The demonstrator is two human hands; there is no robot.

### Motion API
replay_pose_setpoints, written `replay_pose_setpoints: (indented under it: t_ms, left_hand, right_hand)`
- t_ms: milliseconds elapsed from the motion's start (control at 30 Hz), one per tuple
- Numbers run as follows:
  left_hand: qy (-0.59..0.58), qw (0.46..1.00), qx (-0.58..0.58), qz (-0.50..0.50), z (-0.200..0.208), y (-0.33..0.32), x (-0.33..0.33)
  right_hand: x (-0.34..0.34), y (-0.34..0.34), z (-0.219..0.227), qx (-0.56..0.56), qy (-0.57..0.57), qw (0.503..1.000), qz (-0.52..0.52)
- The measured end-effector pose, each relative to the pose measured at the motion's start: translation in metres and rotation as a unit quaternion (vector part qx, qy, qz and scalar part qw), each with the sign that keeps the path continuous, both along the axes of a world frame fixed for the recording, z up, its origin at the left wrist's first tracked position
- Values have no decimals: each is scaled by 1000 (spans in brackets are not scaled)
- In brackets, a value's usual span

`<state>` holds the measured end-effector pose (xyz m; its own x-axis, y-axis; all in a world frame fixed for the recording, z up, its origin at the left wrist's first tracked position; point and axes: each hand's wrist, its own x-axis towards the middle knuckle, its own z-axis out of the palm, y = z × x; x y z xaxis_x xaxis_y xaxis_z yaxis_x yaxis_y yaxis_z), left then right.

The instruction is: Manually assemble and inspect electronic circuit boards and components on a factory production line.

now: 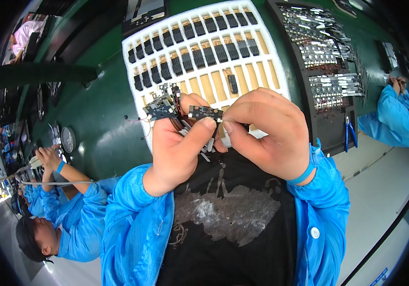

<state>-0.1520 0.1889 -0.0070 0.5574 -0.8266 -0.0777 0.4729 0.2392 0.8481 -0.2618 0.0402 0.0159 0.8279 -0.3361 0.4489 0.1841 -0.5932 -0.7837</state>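
Looks partway through: up top, the foam tray point(283, 86) has its two upper rows mostly filled with black blocks point(187, 61), while the row below shows a lone block point(232, 84) among bare slots. Mid-frame, the left hand point(178, 148) grips a bunch of boards point(161, 109), thumb on one board point(204, 113), and the right hand point(271, 128) is pinched closed at that board's right end, so this one seems unfinished; plenty more boards lie in the dark tray point(328, 128), upper right.
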Motion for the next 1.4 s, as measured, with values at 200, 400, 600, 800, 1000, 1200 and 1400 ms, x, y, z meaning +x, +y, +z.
replay_pose_setpoints:
  t_ms: [200, 400, 600, 800, 1000, 1200, 1400]
  left_hand:
    - [-69, 998, 1, 9, -1, -1, 1]
    - [-116, 993, 4, 19, 1, 0, -1]
    - [-112, 993, 20, 15, -1, -4, -1]
    - [-80, 996, 24, 18, -3, -1, 1]
    - [-61, 998, 27, 12, -5, -1, 0]
    - [-77, 997, 9, 19, -7, -1, -1]
    - [-104, 994, 5, 39, -7, -3, -3]
  right_hand:
    - [-2, -2, 4, 29, 39, 999, 14]
    - [-3, 0, 10, 13, 63, 998, 1]
    - [-1, 0, 2, -105, 13, 994, -31]
    - [0, 0, 5, -82, 28, 996, -12]
    - [-1, -2, 3, -80, 36, 996, -4]
    - [-2, 1, 4, -62, 48, 997, -3]
    - [-2, 3, 3, -36, 53, 998, -14]
